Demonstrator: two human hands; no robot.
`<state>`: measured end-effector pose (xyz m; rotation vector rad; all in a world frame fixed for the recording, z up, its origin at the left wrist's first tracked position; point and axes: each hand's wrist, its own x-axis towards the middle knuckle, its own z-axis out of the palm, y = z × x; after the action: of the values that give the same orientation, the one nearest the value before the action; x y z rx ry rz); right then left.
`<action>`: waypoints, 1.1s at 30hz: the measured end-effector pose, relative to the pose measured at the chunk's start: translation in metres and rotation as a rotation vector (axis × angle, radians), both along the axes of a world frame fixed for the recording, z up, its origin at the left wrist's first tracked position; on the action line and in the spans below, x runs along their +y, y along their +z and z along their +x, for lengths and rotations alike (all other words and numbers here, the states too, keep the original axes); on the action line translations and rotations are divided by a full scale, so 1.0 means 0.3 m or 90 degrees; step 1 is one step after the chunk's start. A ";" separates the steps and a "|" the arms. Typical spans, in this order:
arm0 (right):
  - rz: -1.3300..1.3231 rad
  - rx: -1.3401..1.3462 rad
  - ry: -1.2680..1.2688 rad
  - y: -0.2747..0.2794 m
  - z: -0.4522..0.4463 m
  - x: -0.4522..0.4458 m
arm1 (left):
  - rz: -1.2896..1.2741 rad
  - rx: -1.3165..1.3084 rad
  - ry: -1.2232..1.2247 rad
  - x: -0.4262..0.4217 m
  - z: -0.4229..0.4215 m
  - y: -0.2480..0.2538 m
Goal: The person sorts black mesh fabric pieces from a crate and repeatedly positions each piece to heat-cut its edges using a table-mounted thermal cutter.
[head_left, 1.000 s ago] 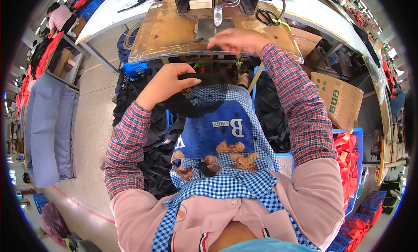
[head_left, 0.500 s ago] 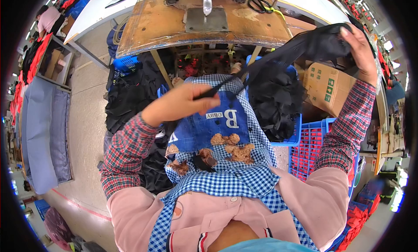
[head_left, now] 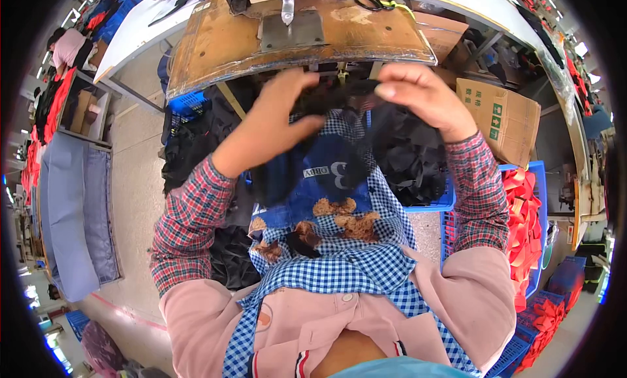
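A bundle of black fabric (head_left: 336, 172), blurred by motion, stretches between my hands and hangs over the apron on my lap. My left hand (head_left: 274, 120) is curved round its left part, with the thumb and fingers on either side of the dark cloth. At the other end my right hand (head_left: 428, 98) grips the fabric between thumb and fingertips. Both hands are just below the front edge of a wooden worktable (head_left: 222, 35). The blue checked apron (head_left: 326, 273) lies under the cloth, with brown patches showing.
A metal plate (head_left: 292, 30) is set in the worktable. Black pieces fill a blue basket (head_left: 428, 205) at the right, beside a cardboard box (head_left: 499, 120). Another blue basket (head_left: 541, 247) holds red pieces. More black cloth (head_left: 196, 143) is heaped at the left. Another person (head_left: 68, 48) is far left.
My right hand has come down and inward from the upper right, bringing the black fabric over my lap. My left hand has risen slightly. The view has shifted a little.
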<state>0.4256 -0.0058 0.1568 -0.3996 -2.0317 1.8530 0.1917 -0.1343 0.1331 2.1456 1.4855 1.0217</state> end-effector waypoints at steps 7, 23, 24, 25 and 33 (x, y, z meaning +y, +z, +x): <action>-0.110 0.009 -0.223 -0.048 0.051 0.155 | -0.411 -0.188 -0.041 -0.101 -0.153 0.002; 0.408 -0.292 -0.141 -0.133 -0.313 0.361 | -0.343 -0.096 0.243 0.202 -0.569 0.059; 0.397 -0.298 -0.134 -0.144 -0.324 0.378 | -0.361 -0.097 0.247 0.220 -0.579 0.048; 0.393 -0.300 -0.129 -0.150 -0.332 0.390 | -0.358 -0.087 0.253 0.236 -0.590 0.033; 0.414 -0.339 -0.100 -0.152 -0.370 0.432 | -0.380 -0.129 0.274 0.287 -0.620 -0.011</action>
<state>0.3147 0.1239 0.1112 -0.8885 -2.6946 0.9596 0.0057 -0.0481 0.1300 1.3093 1.8917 0.7545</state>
